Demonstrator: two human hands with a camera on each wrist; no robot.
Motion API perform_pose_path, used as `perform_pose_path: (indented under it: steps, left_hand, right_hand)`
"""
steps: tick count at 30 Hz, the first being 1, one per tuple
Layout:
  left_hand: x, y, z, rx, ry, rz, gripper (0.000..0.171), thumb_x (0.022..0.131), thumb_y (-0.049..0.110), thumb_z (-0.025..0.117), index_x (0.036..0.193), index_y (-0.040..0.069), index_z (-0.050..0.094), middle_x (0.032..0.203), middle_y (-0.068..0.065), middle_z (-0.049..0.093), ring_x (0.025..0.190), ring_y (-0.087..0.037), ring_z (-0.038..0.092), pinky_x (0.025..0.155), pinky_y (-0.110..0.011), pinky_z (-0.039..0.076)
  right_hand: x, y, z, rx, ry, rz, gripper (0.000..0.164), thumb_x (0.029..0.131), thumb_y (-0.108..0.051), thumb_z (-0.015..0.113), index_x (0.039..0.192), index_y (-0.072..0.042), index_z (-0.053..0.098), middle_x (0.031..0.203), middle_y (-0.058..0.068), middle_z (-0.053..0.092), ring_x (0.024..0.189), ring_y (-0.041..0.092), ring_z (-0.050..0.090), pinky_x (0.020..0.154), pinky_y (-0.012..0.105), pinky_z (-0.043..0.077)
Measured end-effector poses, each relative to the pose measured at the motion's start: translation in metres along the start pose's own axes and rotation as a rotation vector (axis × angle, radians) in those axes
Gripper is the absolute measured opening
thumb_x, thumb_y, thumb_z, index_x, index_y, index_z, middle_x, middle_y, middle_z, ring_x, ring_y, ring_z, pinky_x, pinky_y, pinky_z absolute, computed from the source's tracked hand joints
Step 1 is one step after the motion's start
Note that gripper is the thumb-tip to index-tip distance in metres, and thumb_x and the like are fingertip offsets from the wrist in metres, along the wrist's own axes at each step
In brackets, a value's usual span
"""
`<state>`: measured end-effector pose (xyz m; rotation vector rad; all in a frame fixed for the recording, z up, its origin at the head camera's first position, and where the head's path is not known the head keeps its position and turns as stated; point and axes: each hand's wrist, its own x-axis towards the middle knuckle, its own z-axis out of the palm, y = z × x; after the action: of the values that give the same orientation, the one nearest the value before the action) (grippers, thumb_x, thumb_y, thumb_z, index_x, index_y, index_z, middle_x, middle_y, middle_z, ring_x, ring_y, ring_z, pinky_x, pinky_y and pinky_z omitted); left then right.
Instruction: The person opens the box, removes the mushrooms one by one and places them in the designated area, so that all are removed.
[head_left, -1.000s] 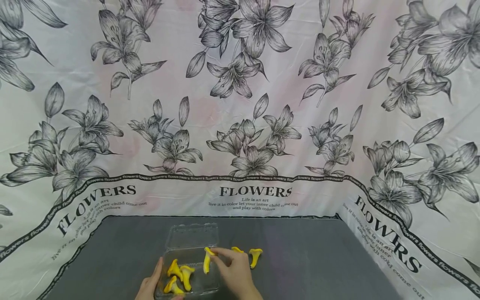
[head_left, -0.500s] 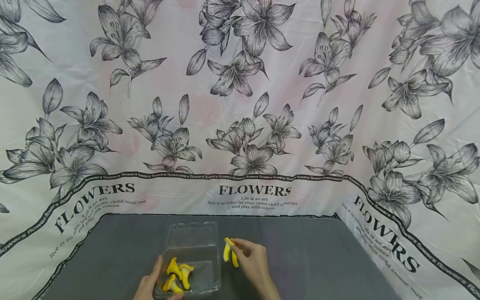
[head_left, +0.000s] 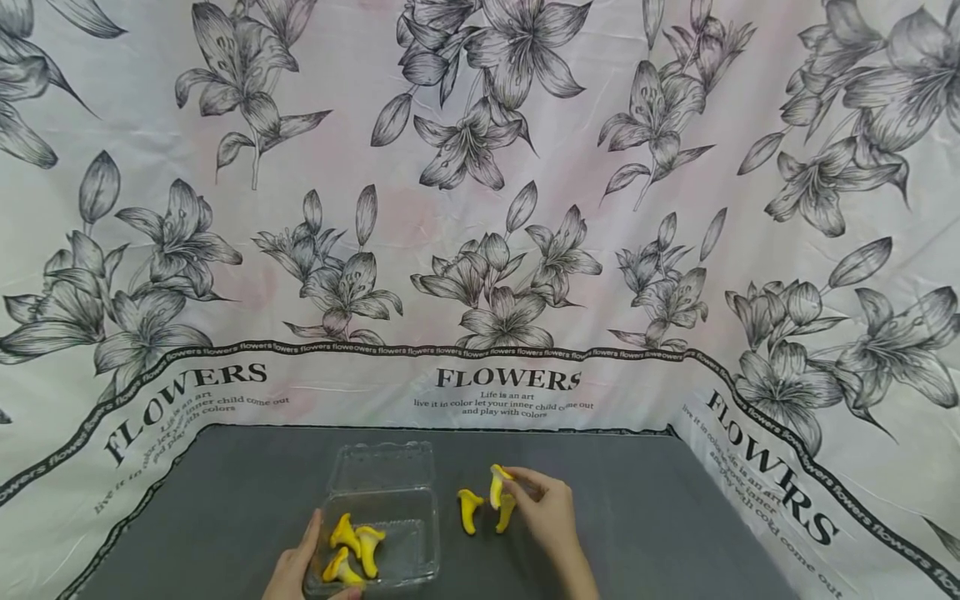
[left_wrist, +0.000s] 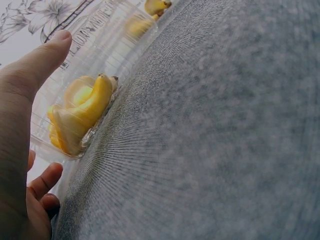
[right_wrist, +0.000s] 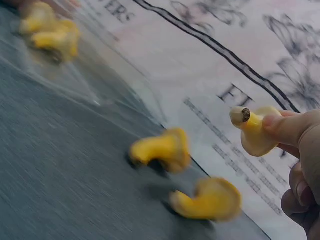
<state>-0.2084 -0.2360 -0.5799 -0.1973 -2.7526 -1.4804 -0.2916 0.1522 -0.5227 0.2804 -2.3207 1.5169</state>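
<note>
At lower centre, the right hand (head_left: 551, 512) pinches one yellow mushroom (head_left: 497, 492) near two others (head_left: 469, 512); the left hand (head_left: 292, 560), fingers loosely spread, touches one clear box (head_left: 414, 552) holding seemingly three.

"FLOWERS" lettering (head_left: 508, 380) on patterned cloth (head_left: 450, 229)

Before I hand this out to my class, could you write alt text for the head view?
A right hand pinches a yellow mushroom over a grey table, near two loose mushrooms. A left hand touches an open clear box with three mushrooms inside; a flower-printed backdrop rises behind.
</note>
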Motion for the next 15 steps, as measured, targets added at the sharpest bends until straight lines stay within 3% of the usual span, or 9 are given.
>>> perform_pose_path:
  steps: [5,8,11,12,15]
  left_hand:
    - [0.002,0.001,0.0,0.014,-0.01,-0.089,0.112,0.091,0.036,0.08,0.164,-0.013,0.011,0.125,-0.032,0.062,0.105,-0.037,0.062,0.088,-0.067,0.052]
    - [0.001,0.003,0.0,0.018,-0.01,-0.107,0.113,0.09,0.037,0.081,0.165,-0.011,0.011,0.116,-0.021,0.064,0.102,-0.032,0.06,0.088,-0.066,0.051]
    - [0.0,0.005,0.0,0.015,-0.012,-0.107,0.113,0.09,0.035,0.081,0.165,-0.011,0.01,0.102,-0.011,0.06,0.093,-0.025,0.054,0.085,-0.059,0.05]
    - [-0.001,0.005,0.0,0.018,-0.012,-0.116,0.114,0.09,0.036,0.081,0.165,-0.01,0.01,0.1,-0.008,0.059,0.092,-0.024,0.052,0.084,-0.058,0.05]
    - [-0.002,0.006,0.0,0.018,-0.014,-0.135,0.115,0.09,0.038,0.081,0.166,-0.009,0.009,0.099,-0.007,0.057,0.092,-0.024,0.05,0.084,-0.057,0.049]
  right_hand:
    - [0.005,0.017,-0.024,0.026,0.005,0.013,0.017,0.092,-0.018,0.084,0.109,-0.016,0.085,0.111,0.008,0.081,0.044,0.004,0.051,0.039,0.019,0.033]
    - [0.005,0.029,-0.038,0.023,-0.016,0.037,0.016,0.093,-0.016,0.084,0.109,-0.016,0.085,0.111,0.006,0.081,0.063,-0.002,0.065,0.051,0.016,0.047]
    - [0.003,0.042,-0.048,0.031,-0.042,0.086,0.017,0.092,-0.014,0.084,0.109,-0.015,0.085,0.112,0.005,0.081,0.1,0.005,0.075,0.069,0.019,0.058]
    - [0.002,0.046,-0.051,0.031,-0.047,0.096,0.017,0.092,-0.014,0.084,0.109,-0.014,0.085,0.112,0.005,0.081,0.104,0.008,0.076,0.075,0.02,0.06]
    - [0.0,0.057,-0.056,0.022,-0.044,0.116,0.016,0.09,-0.012,0.086,0.106,-0.014,0.085,0.108,0.004,0.081,0.102,0.01,0.076,0.073,0.022,0.059]
